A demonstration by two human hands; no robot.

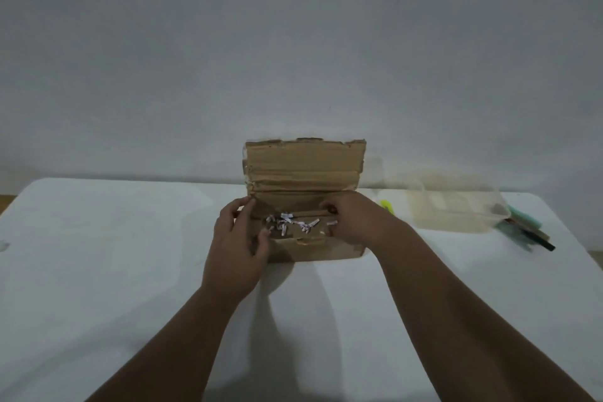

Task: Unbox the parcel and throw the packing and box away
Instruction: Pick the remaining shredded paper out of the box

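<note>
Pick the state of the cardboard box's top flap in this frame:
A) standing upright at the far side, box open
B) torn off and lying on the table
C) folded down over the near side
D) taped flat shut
A: the flap of the cardboard box stands upright toward the wall, paper shreds show below it, and the left hand and right hand are at the opening.
</note>
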